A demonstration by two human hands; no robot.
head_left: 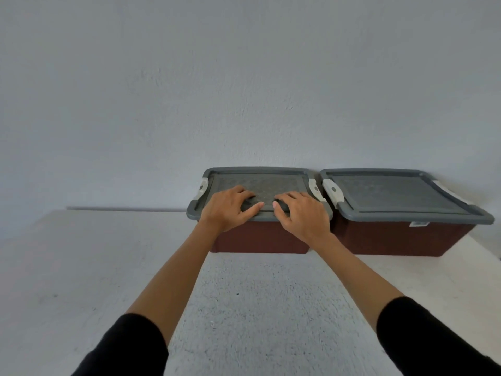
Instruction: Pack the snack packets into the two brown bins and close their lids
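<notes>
Two brown bins stand side by side against the wall. The left bin (260, 240) has its grey lid (257, 179) on. My left hand (230, 210) and my right hand (301, 215) rest flat on the front part of that lid, fingers spread, thumbs nearly touching. The right bin (401, 240) also carries a grey lid (393, 191), and neither hand touches it. White latches (332, 191) sit at the lids' sides. No snack packets are visible.
The bins stand on a white table (257, 308) that ends at a pale wall (244, 77). The table's right edge (496, 253) lies just past the right bin.
</notes>
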